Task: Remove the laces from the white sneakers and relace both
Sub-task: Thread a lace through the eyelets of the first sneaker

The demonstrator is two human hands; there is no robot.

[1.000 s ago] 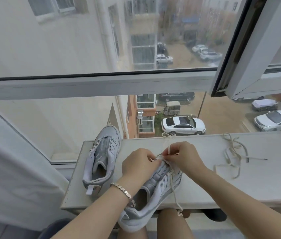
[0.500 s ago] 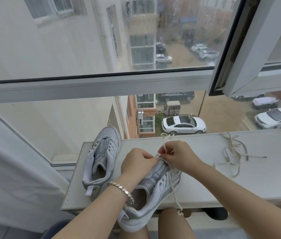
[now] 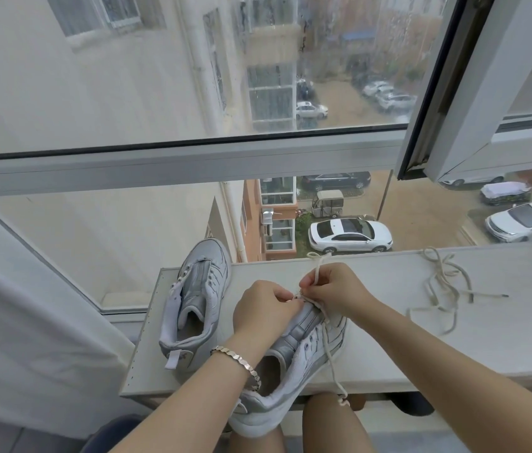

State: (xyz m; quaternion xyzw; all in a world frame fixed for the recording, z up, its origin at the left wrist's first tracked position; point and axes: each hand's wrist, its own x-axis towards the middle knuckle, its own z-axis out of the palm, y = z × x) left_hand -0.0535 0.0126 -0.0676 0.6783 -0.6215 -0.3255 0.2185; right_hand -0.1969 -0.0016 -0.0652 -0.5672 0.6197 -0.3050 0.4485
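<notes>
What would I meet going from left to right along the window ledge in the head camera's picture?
Curtain → unlaced sneaker lying on the ledge → left hand, gripping the second sneaker near its eyelets → right hand, pinching its lace → loose lace on the ledge.

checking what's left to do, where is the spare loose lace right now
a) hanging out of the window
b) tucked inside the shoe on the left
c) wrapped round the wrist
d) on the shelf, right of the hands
d: the loose lace lies tangled on the shelf, to the right of the right hand, which pinches the other lace on the shoe.
</notes>
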